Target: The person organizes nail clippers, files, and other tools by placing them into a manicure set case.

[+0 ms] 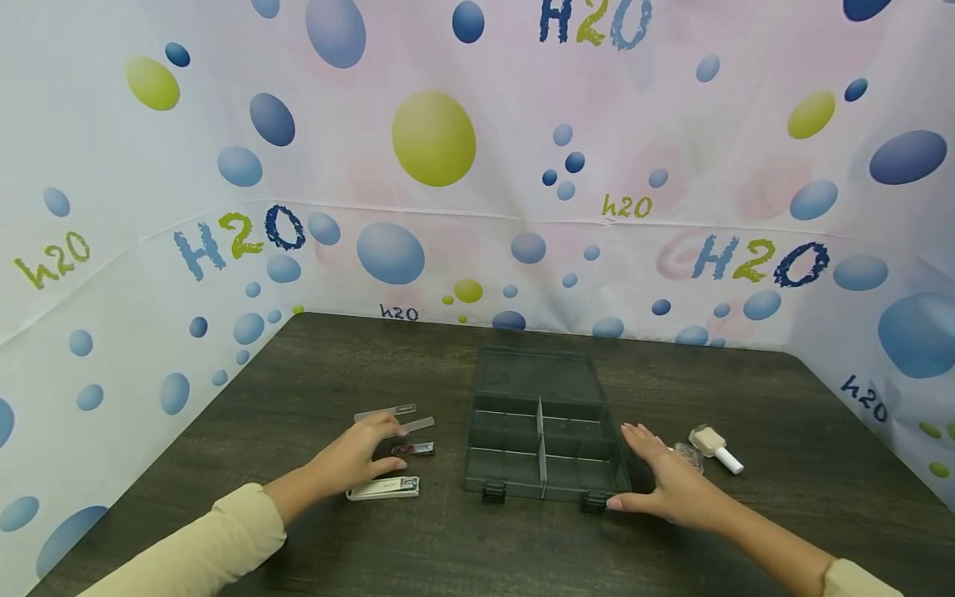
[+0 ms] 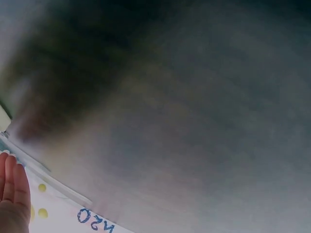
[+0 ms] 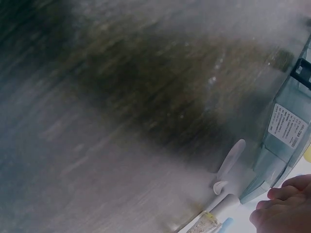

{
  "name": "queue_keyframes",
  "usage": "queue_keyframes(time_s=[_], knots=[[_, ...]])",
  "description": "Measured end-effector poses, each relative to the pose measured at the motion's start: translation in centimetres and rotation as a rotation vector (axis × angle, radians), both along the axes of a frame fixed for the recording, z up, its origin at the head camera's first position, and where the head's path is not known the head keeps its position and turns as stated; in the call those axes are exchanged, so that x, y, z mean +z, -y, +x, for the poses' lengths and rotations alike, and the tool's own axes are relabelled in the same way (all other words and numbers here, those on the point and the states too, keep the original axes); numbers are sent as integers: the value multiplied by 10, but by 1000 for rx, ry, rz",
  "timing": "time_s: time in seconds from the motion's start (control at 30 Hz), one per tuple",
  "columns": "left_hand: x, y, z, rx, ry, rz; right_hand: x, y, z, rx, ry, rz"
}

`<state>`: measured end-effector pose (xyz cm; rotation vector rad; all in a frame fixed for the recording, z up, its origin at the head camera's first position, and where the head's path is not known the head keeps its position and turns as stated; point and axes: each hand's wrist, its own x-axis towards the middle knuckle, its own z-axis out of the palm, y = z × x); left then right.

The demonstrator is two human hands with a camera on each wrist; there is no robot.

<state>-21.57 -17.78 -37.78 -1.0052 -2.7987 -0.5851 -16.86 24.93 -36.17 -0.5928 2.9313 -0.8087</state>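
Note:
My left hand (image 1: 351, 460) hovers low on the left, fingers spread over two slim nail files, one nearer (image 1: 419, 424) and one farther (image 1: 404, 409). A small nail clipper (image 1: 414, 448) lies between thumb and fingers, and a large cream nail clipper (image 1: 384, 489) lies just under the thumb. In the middle, a dark translucent divider box (image 1: 537, 373) stands with its lid laid back. Beside its right wall is my right hand (image 1: 675, 489), fingers extended along the side and thumb at the right front latch (image 1: 594, 501). Most of the left wrist view is blurred.
Right of the right hand lies a nail polish bottle (image 1: 709, 439) with a white cap. A clear bottle (image 1: 688, 456) is partly hidden behind that hand. A white label (image 3: 287, 126) shows on the box. A patterned curtain (image 1: 462, 232) encloses the dark table (image 1: 373, 348).

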Motion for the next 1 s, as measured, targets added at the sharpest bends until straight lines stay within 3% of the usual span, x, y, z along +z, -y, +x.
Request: queue_keyframes(time_s=[0.37, 1.0], knots=[[-4, 0, -4, -42, -11, 9, -1, 3, -1, 1, -18, 13], [-4, -6, -10, -40, 10, 45, 2, 6, -5, 26, -8, 33]])
